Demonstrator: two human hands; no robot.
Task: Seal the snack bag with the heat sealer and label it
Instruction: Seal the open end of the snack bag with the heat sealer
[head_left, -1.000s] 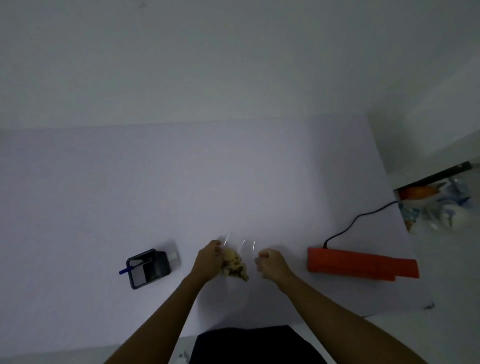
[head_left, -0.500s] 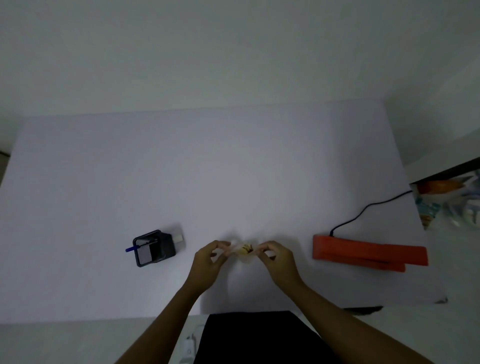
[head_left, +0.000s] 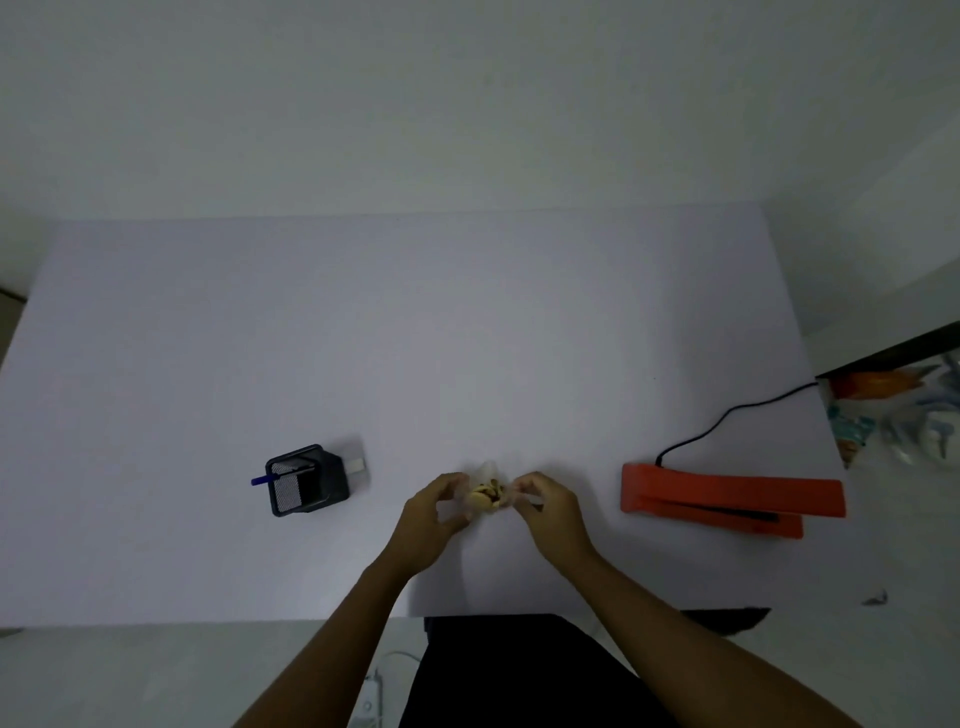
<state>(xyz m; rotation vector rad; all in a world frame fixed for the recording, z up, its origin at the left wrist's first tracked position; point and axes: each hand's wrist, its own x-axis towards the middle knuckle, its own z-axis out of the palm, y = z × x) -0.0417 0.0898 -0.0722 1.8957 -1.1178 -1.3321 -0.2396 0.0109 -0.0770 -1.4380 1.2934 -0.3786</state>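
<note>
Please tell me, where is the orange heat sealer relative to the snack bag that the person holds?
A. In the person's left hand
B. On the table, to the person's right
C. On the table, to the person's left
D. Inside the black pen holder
B: the heat sealer lies on the table to the right of the bag, which both hands hold; the pen holder is on the left.

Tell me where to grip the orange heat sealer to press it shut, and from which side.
Grip the heat sealer by its raised upper arm at the free right end, coming from above with the right hand. The arm looks hinged at the left, corded end, so the right end probably gives most leverage.
</note>
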